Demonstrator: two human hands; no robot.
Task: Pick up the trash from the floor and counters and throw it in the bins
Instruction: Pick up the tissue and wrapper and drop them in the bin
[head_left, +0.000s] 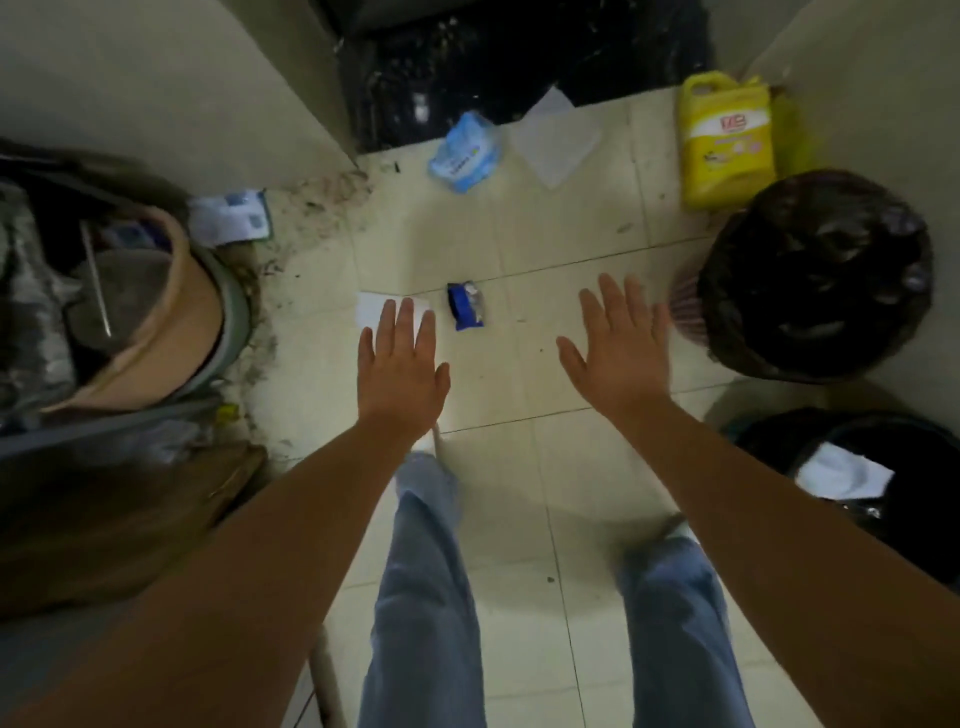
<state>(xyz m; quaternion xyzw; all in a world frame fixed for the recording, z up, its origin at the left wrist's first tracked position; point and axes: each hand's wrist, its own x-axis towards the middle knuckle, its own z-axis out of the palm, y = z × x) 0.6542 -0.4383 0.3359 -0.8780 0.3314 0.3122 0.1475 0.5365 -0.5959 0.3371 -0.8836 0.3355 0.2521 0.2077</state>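
Observation:
Both my hands are stretched out over the tiled floor, palms down, fingers spread, holding nothing. My left hand (402, 364) hovers over a white paper scrap (375, 307), partly covering it. A small blue wrapper (466, 306) lies just right of that hand. My right hand (621, 345) hangs further right, near a bin lined with a black bag (815, 275). Farther off lie a light blue plastic packet (465, 151) and a white tissue (555, 136). A second black bin (857, 478) at the right holds white paper.
A yellow detergent jug (727, 140) stands by the right wall. At the left sit a tan bucket (171, 332) with clutter, a printed paper (231, 215) and dirt along the wall. A dark mat (519, 57) lies at the far end. My legs in jeans are below.

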